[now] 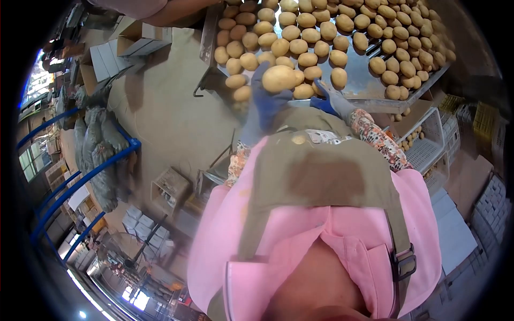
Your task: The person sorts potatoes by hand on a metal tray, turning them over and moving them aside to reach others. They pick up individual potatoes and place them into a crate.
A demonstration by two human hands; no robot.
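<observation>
Big potato [279, 79] front and center, looks lifted a bit over the near edge of the table [357, 68], long axis running roughly left to right. Left hand [261, 101] by far the closer one: gloved fingers curled around the potato from the left and near side, so pretty much gripped, though can't see the underside of the hold. Right hand [333, 100] off to the right and a touch nearer, fingers apart with nothing visible between them, right beside a few loose potatoes [303, 92] along the near edge. Can't tell for sure about actual contact over there.

As for containers: a shallow, tray-like metal top on the table, loaded with more potatoes [310, 35]. Thick pile on the right, looser spread across the left and middle, some bare metal in between. White plastic crate [438, 128] below the table on the right, with some potatoes inside. Yellow crates [488, 122] farther right, too dark to make out any contents. Open cardboard box [147, 47] off to the far left, can't see the bottom. Another crate [179, 179] down on the floor to the left, holding something too blurry to name. Also a bit of another person's forearm [182, 12] by the table's far left corner.
</observation>
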